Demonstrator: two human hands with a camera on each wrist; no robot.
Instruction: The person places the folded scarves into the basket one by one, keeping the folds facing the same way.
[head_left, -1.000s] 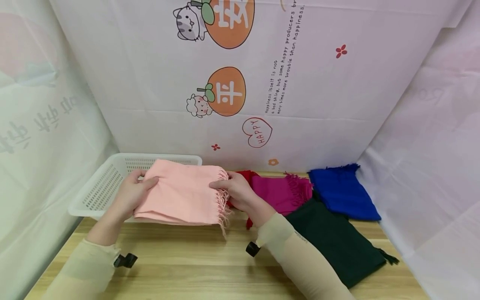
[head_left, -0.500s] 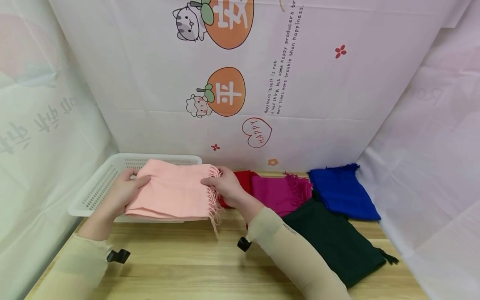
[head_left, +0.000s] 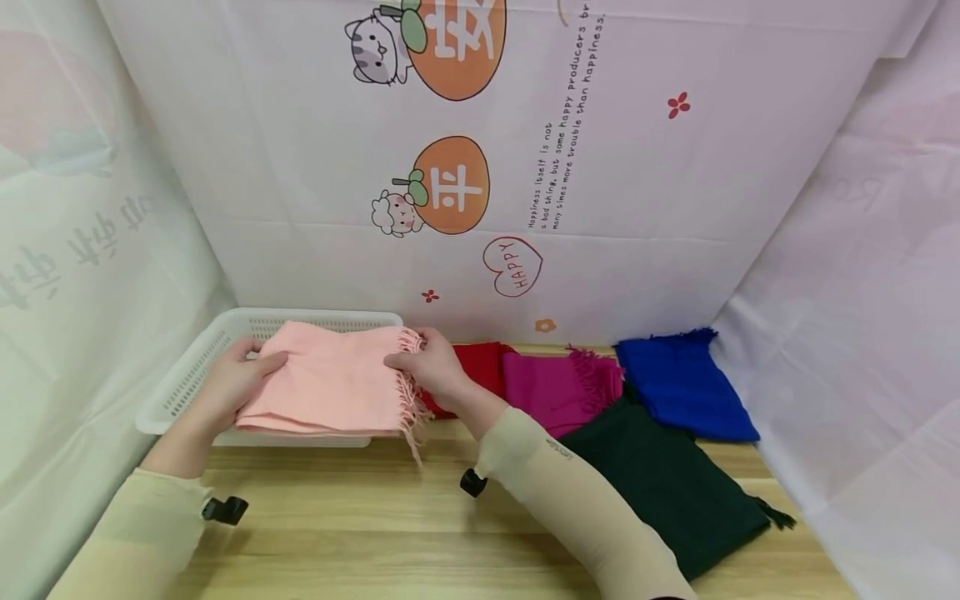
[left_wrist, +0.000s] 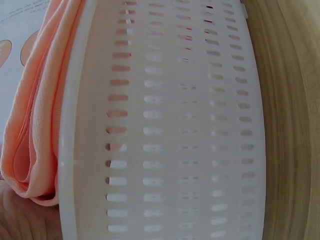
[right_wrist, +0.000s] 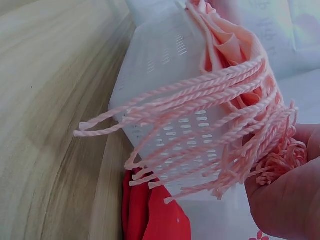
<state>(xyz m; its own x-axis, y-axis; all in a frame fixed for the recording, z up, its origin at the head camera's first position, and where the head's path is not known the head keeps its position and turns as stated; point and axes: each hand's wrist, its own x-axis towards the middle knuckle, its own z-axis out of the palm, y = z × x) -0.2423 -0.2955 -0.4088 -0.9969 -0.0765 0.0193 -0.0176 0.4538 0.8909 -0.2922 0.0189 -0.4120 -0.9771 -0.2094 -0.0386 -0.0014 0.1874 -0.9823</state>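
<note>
A folded pink scarf (head_left: pixel 330 379) with a fringe on its right end is held over the white plastic basket (head_left: pixel 180 375) in the head view. My left hand (head_left: pixel 228 383) grips its left edge, thumb on top. At the fringed end, my right hand (head_left: pixel 435 367) pinches the scarf, also with the thumb on top. From the left wrist, the folded layers of the scarf (left_wrist: pixel 37 110) show beside the basket's slotted wall (left_wrist: pixel 165 125). Twisted tassels (right_wrist: pixel 210 95) hang down past the basket in the right wrist view, next to my right hand (right_wrist: pixel 290 195).
Right of the basket lie a red folded cloth (head_left: pixel 480 367) and a magenta fringed scarf (head_left: pixel 551 387). Farther right are a blue scarf (head_left: pixel 686 387) and a dark green one (head_left: pixel 667 483). Printed white sheeting (head_left: pixel 637 183) encloses the wooden table (head_left: pixel 360 533).
Both hands have carried the pink scarf leftward, farther over the basket. More of the red cloth shows now. The grip of both hands stays the same.
</note>
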